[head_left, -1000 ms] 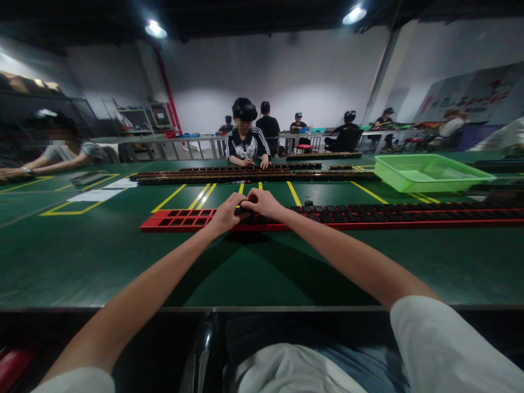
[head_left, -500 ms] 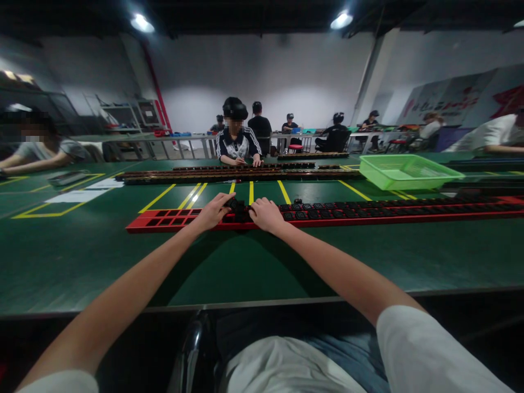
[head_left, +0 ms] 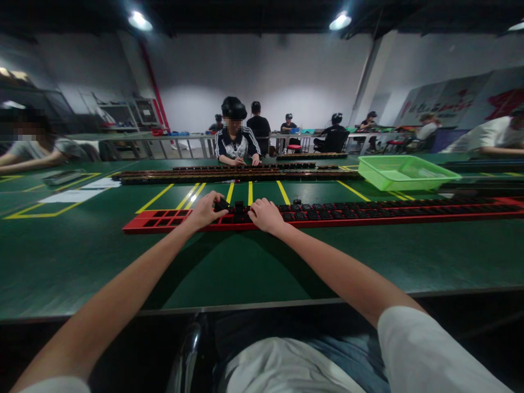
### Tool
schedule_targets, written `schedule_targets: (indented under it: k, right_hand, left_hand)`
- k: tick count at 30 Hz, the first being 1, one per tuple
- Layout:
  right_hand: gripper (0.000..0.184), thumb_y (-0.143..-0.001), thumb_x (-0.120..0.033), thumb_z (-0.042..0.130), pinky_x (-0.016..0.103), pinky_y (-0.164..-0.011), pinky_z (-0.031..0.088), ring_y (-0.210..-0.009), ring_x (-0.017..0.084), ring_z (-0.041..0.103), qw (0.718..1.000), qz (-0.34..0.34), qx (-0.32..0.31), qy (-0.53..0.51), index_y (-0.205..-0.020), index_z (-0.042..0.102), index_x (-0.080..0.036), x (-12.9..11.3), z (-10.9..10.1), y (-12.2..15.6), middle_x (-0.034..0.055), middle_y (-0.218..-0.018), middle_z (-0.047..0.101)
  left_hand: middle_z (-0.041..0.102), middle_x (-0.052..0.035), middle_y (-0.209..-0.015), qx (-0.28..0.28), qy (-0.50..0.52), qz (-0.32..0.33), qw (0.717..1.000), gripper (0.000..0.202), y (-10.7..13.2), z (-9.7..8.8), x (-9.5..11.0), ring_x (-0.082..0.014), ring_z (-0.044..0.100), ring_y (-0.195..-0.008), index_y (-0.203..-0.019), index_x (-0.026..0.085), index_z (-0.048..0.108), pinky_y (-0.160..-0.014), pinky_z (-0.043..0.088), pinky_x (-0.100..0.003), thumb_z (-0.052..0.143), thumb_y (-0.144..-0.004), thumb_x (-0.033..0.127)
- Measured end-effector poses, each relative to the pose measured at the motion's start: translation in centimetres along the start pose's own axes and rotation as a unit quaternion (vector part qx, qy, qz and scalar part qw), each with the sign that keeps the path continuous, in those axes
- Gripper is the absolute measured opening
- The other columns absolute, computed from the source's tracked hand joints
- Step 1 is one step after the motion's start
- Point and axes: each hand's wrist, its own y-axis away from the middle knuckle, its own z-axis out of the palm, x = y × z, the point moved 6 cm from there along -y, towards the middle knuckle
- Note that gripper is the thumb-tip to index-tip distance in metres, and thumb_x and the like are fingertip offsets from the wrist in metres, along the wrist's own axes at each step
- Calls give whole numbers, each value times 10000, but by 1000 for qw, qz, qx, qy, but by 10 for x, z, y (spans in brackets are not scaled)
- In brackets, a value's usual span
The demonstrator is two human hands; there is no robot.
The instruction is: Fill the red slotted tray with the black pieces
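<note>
Slots (head_left: pixel 158 222) at the left end of the long red plastic tray (head_left: pixel 319 222) look unfilled; small squarish black pieces (head_left: pixel 315 214) line it from the middle rightward, so filling seems mostly done. The left hand (head_left: pixel 204 210) pinches a dark piece (head_left: pixel 221 204) there; the right hand (head_left: pixel 266 214) touches the row, its grip hidden. Far right, a light-green plastic basket (head_left: pixel 405 180) shows no discernible contents.
</note>
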Motion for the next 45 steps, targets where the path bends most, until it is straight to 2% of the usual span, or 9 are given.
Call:
schedule_targets:
  k: [5,10,12,18,21,26,31,36,45]
  right_hand:
    - [315,-1004,-328,415,402,-916,423,-1073,276,524,1000,-5,9,3,-1046,670,-147,0,-1,-1,147,-1126,649]
    - [305,-999,-331,427,401,-900,429,-1076,279,524,1000,-9,1,5,-1030,680,-163,1,-1,-1,143,-1144,648]
    - [305,-999,-332,428,400,-898,429,-1073,279,526,1000,-11,4,5,-1028,678,-160,1,0,-1,143,-1140,649]
    - [305,-1006,-330,421,392,-909,425,-1062,266,530,1000,-8,7,1,-1028,668,-151,1,0,-1,142,-1133,649]
    - [309,-1005,-332,420,394,-900,432,-1059,269,531,1000,-8,8,3,-1033,669,-152,2,0,-1,139,-1136,650]
    - [320,-1008,-338,411,401,-887,435,-1066,279,528,1000,-15,11,10,-1046,670,-154,1,1,-2,139,-1133,651]
    - [318,-1010,-339,411,398,-908,425,-1089,277,520,1000,-7,2,5,-1056,667,-157,1,1,-1,144,-1142,646]
    - [307,-1004,-334,422,399,-915,424,-1079,274,523,1000,-7,3,-5,-1041,669,-155,1,0,-1,145,-1146,644]
    - [303,-1004,-332,426,396,-924,416,-1087,272,517,1000,-6,-4,-5,-1048,667,-154,1,0,-1,144,-1141,641]
  left_hand:
    - [615,-30,-922,-4,-45,4,999,395,-2,-4,10,-207,584,-844,-889,198,498,-758,488,-341,792,-711,392]
    - [591,-47,-1029,-52,-38,68,996,470,-1,1,18,-216,590,-925,-1193,198,575,-831,496,-353,741,-794,385]
    - [572,-46,-1024,-70,-38,80,994,443,1,4,18,-211,587,-923,-1230,206,579,-839,501,-356,705,-832,354]
    - [534,-60,-1087,-35,-23,85,996,336,-1,1,21,-225,554,-1044,-1080,197,586,-919,500,-381,726,-777,234]
    - [549,-65,-1090,-20,-32,88,995,316,-3,-3,23,-232,554,-1055,-1062,195,570,-922,495,-387,707,-780,235]
    - [618,-34,-910,-27,-45,32,998,239,-2,-3,21,-198,592,-815,-982,195,560,-764,491,-341,644,-841,369]
    - [550,24,-688,-30,-46,-34,998,223,0,-2,17,-151,517,-606,-852,208,523,-589,405,-272,616,-847,410]
    - [589,-5,-753,-37,-44,5,998,199,-1,-1,24,-154,526,-643,-796,204,539,-619,409,-277,564,-864,389]
    - [574,-11,-673,-76,-63,12,995,313,-1,11,31,-168,505,-622,-717,201,559,-600,343,-280,497,-917,434]
